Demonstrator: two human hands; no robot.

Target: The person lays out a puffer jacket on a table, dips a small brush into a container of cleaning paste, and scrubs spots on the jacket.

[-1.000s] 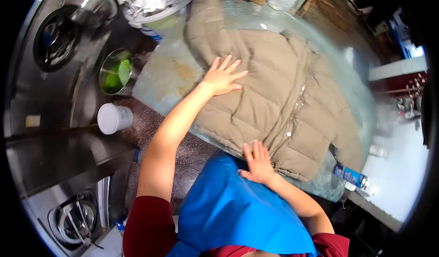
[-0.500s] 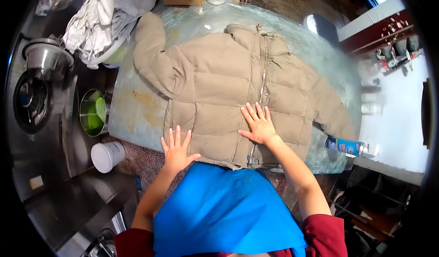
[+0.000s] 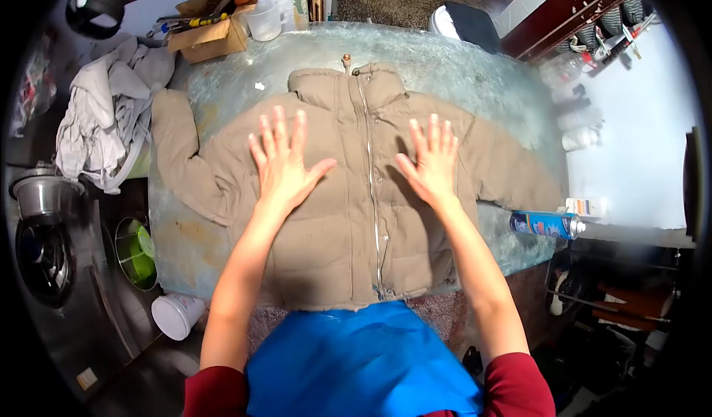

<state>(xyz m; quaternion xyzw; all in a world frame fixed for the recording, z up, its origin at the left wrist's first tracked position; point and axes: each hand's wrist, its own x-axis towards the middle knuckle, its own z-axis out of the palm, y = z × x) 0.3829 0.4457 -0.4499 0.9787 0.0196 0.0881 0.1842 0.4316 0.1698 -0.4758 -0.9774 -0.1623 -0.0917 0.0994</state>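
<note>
A tan puffer jacket [image 3: 319,232] lies front up on the metal-topped table [image 3: 489,83], its collar away from me and its sleeves spread to both sides. A zipper [image 3: 368,146] runs down its front. My left hand [image 3: 284,166] is over the upper chest on the left side, fingers spread and palm down. On the other side of the zipper, my right hand [image 3: 432,163] is also spread flat over the chest. Shadows lie beside both hands; whether the palms press on the cloth I cannot tell. Neither hand holds anything.
A blue spray can [image 3: 545,224] lies at the right table edge. At the back left stand a cardboard box [image 3: 215,39] of tools and a clear plastic jug [image 3: 265,20]. Crumpled pale cloth [image 3: 111,109] is heaped at left, above a white bucket [image 3: 176,316] lower down.
Both hands have moved up the jacket from its lower part to the chest. The collar now stands straighter and the jacket front looks flatter. The view has shifted too.
</note>
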